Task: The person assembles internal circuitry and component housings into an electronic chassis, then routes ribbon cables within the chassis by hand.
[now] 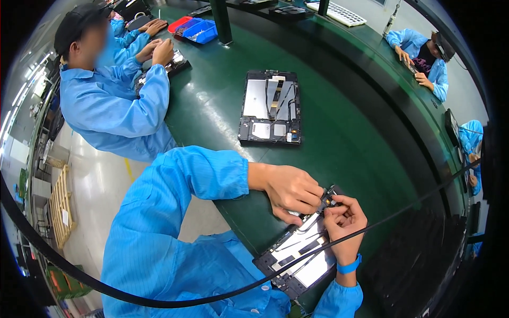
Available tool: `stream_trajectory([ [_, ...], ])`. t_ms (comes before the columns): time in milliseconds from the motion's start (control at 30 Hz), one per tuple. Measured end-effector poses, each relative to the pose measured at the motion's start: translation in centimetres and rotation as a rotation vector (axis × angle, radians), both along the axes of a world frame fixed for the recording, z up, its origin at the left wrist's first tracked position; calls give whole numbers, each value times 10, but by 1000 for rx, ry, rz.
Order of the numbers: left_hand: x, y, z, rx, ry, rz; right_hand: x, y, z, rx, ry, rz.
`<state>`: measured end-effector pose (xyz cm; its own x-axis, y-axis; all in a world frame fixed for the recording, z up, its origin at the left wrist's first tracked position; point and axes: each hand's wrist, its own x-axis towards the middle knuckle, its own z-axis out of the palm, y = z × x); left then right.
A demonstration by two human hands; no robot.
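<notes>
An opened tablet, with a black frame, bright silver panels and dark cables, lies tilted in front of me at the bench's near edge. My left hand reaches across its far end, fingers curled over the frame and thumb at the left edge. At the far right corner my right hand is closed in a pinch beside a small dark part with an orange spot. Whatever sits between those fingertips is too small to make out. A blue band circles my right wrist.
Farther up the green bench lies another opened tablet. Blue and red bins stand near a dark post. A co-worker handles a device at left. A black cable crosses the view, passing over my tablet.
</notes>
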<state>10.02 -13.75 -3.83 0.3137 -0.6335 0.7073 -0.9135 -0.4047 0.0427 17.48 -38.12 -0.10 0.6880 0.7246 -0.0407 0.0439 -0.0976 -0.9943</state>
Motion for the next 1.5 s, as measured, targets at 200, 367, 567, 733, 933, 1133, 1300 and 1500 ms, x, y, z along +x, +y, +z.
stream_trajectory([
  [200,2,-4,6,-58,39,30,-1,1,-1,4,-19,-5],
  [367,7,-7,4,-76,42,25,0,1,-3,9,-8,-20],
  [567,-5,-6,8,-17,82,109,0,5,-2,46,10,-2],
  [733,-77,-49,22,-112,395,88,-1,5,2,151,15,-112],
  [933,-110,-97,-19,114,308,25,17,-12,32,90,-261,-166],
  [1133,5,-80,-10,128,306,120,8,-27,76,140,-311,-177],
  [1300,138,-57,-22,69,261,312,-4,-30,70,121,-501,-125],
  [1500,207,-42,-29,-74,169,655,-7,-16,53,41,-605,-84],
])
